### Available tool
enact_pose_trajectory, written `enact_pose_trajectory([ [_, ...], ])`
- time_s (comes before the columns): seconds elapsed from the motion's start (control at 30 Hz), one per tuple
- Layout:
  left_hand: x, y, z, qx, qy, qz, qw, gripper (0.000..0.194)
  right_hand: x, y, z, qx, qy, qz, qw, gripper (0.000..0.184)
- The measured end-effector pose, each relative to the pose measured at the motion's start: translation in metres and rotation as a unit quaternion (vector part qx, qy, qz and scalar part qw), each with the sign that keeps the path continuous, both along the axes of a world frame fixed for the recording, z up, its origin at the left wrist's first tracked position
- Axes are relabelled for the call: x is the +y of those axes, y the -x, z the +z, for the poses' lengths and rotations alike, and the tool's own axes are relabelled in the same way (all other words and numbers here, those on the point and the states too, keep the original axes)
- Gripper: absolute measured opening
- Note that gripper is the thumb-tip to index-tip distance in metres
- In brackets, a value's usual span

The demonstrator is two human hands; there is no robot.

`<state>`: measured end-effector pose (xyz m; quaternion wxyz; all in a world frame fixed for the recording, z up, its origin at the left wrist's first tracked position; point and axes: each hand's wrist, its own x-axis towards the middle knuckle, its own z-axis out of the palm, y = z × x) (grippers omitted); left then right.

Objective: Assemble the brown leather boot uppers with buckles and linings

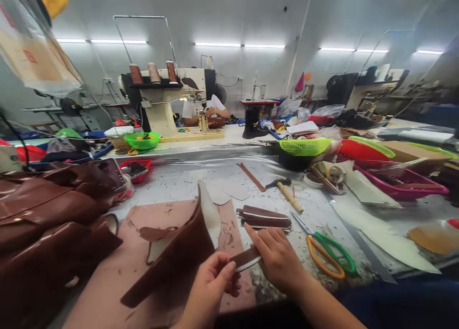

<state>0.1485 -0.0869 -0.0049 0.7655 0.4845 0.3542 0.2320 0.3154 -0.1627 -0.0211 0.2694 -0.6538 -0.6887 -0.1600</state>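
Note:
Between my two hands is a short brown leather strip (245,259) with a white edge. Its left end is pinched by my left hand (218,277), fingers curled. My right hand (276,255) grips the other end, with its index finger stretched toward a small stack of similar brown strips (267,215). Just left of my hands, a curved brown leather boot piece (179,252) with a pale lining stands on a pink sheet (143,219). Scissors (326,255) with orange and green handles lie right of my right hand, open-bladed or not I cannot tell.
A hammer (289,195) and a thin brown strip (251,177) lie farther back. Brown leather pieces (53,209) are heaped at left. Baskets, including a magenta one (405,188), crowd the right. Beyond stand a sewing machine (168,99), a black boot (253,122) and a person (217,109).

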Motion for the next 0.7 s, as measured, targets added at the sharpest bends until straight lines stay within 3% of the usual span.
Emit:
enact_pose_trajectory([
  [0.07,0.005,0.013,0.009,0.005,0.019,0.003,1.000,0.042,-0.005,0.022,0.012,0.006,-0.031,0.047,0.998,0.051],
  [0.17,0.007,0.032,0.018,-0.004,0.057,0.014,0.998,0.043,-0.006,0.052,0.028,0.055,-0.048,0.147,0.986,0.022],
  [0.23,0.005,0.046,0.019,-0.013,0.072,0.009,0.997,0.044,-0.003,0.070,0.033,0.088,-0.051,0.188,0.977,0.015],
  [0.43,0.001,0.084,0.012,-0.013,0.040,0.036,0.998,0.042,0.009,0.113,0.032,0.136,-0.052,0.190,0.971,0.013],
  [0.53,0.000,0.098,0.009,0.017,0.021,0.046,0.999,0.043,0.012,0.127,0.030,0.176,-0.005,0.170,0.970,0.017],
  [0.7,-0.001,0.113,0.007,0.031,0.037,0.038,0.998,0.043,0.013,0.139,0.024,0.330,0.110,0.174,0.921,0.016],
])
